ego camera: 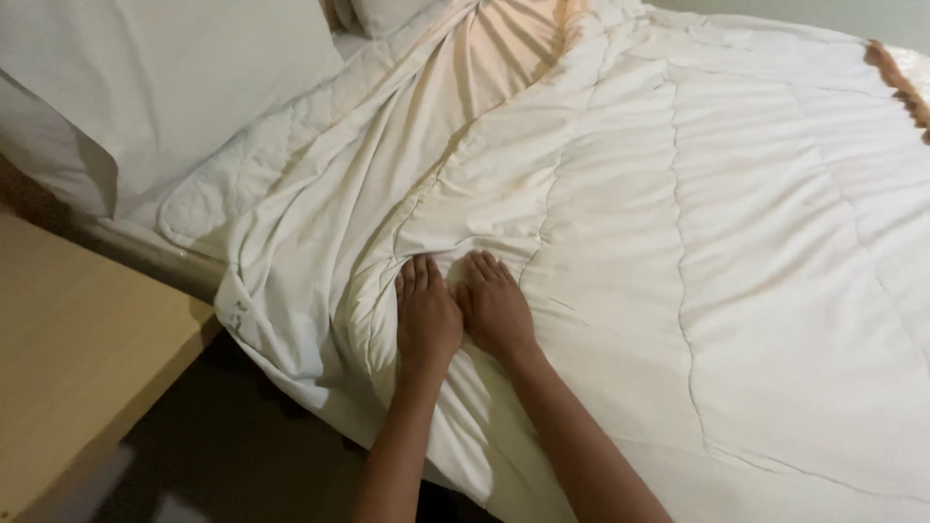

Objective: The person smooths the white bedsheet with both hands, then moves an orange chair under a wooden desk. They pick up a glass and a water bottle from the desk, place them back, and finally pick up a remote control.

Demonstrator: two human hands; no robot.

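A white quilted duvet [736, 242] covers the bed and is creased into folds on its left side. My left hand [424, 312] lies flat, palm down, on the duvet near the bed's near edge, its fingers close together. My right hand [494, 306] rests flat right beside it, thumb side touching the left hand. Neither hand holds anything. The wrinkled folds [407, 184] run away from my fingertips toward the head of the bed.
A white pillow [165, 87] lies at the upper left of the bed. A light wooden bedside surface [77, 358] stands at the left, with dark floor [242, 446] between it and the bed. An orange-brown strip [896, 73] shows at the far right corner.
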